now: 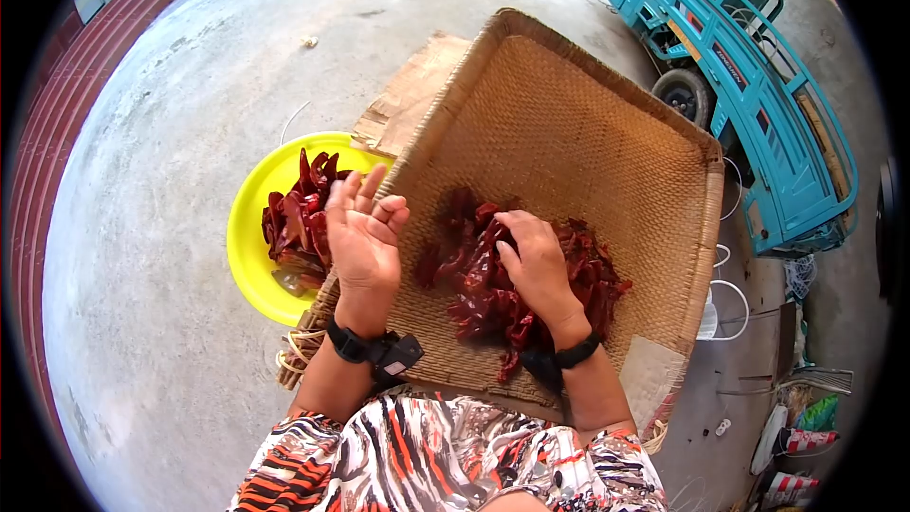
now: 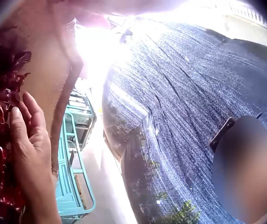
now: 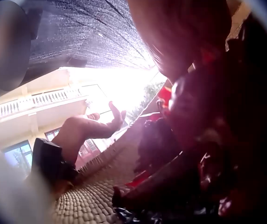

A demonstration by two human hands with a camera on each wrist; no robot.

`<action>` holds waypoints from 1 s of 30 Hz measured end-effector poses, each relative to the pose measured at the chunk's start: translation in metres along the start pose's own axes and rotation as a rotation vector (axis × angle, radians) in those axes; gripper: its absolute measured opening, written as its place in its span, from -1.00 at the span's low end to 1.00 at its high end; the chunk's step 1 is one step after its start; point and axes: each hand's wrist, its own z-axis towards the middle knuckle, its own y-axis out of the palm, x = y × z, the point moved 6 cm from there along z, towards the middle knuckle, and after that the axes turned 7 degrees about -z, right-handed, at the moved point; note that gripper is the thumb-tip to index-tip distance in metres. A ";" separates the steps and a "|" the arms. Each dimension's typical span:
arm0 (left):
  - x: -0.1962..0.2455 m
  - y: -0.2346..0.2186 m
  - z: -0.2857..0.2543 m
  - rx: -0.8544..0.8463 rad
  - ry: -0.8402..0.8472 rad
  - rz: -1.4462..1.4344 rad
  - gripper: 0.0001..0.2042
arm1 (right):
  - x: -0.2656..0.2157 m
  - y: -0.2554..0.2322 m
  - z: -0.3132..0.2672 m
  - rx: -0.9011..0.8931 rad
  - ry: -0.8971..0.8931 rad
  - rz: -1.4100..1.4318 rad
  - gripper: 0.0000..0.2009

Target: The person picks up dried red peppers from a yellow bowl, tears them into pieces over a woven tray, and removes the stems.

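Note:
A pile of dried red chili peppers [image 1: 474, 275] lies in a large woven basket [image 1: 569, 104]. My right hand [image 1: 538, 265] rests on the pile, its fingers loosely bent; in the left wrist view that hand [image 2: 33, 154] shows the back of the thumb against the peppers. Raised over the basket's left rim, my left hand [image 1: 365, 242] has its palm turned up and its fingers relaxed, with nothing in it. More red peppers [image 1: 301, 213] sit in a yellow basin [image 1: 245, 256] just left of that hand. The right wrist view is dark and blurred around the right fingers.
A piece of wood board [image 1: 417, 85] lies beside the basket's far left side. A blue cargo tricycle [image 1: 749, 85] stands at the back right. To the right are a white bucket [image 1: 707, 320] and assorted items on the concrete. Red steps [image 1: 71, 114] run along the left.

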 end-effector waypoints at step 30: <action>-0.074 0.027 -0.051 -0.729 -0.370 0.887 -0.83 | -0.011 -0.017 -0.028 0.011 0.653 1.322 -0.84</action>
